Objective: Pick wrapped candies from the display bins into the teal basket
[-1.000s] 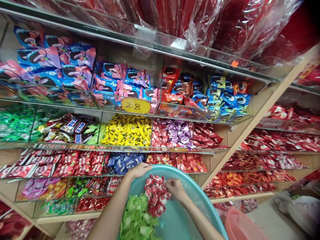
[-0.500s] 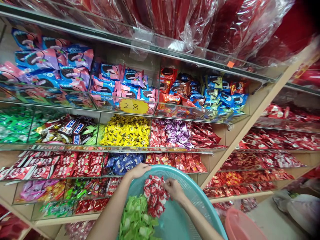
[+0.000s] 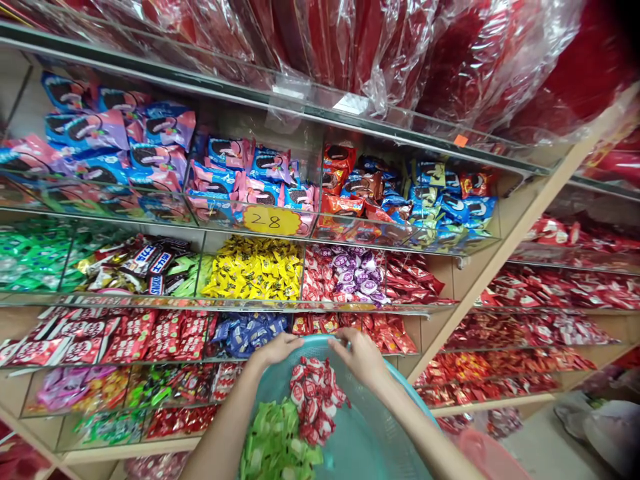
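Left hand (image 3: 281,347) and right hand (image 3: 359,355) grip the teal basket's rim (image 3: 316,340); wrapped red candies (image 3: 316,401) lie inside.

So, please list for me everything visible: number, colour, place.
Shelves: several, pale wood, throughout
Basket: one, teal, bottom centre
Sweets: many, red and white, in basket
Packets: many, green, in basket
Cookie packs: many, mostly blue, upper shelf
Price tag: one, yellow, upper shelf
Yellow sweets: many, yellow, middle shelf
Blue sweets: many, blue, lower shelf
Other packets: many, mixed, remaining shelves
Bagged goods: several, red, top
Container: one, pink, lower right
Left hand: one, bare, basket rim
Right hand: one, bare, basket rim
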